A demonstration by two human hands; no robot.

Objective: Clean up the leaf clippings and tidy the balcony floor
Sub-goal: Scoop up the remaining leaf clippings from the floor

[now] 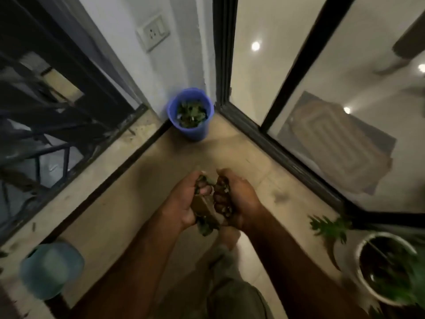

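Both hands are held together over the beige balcony floor (138, 203), palms turned inward. My left hand (186, 201) and my right hand (234, 199) curl around a bundle of dark green leaf clippings (205, 221), with a brownish piece showing between them. A blue bucket (192, 132) stands in the far corner, holding green clippings (190, 113). The hands are well short of the bucket, nearer to me.
A black railing (57, 139) and a raised ledge run along the left. Glass sliding doors (322, 134) with black frames close off the right. A white potted plant (386, 268) stands at the right, a teal pot (51, 269) at the lower left. My knee (232, 295) is below.
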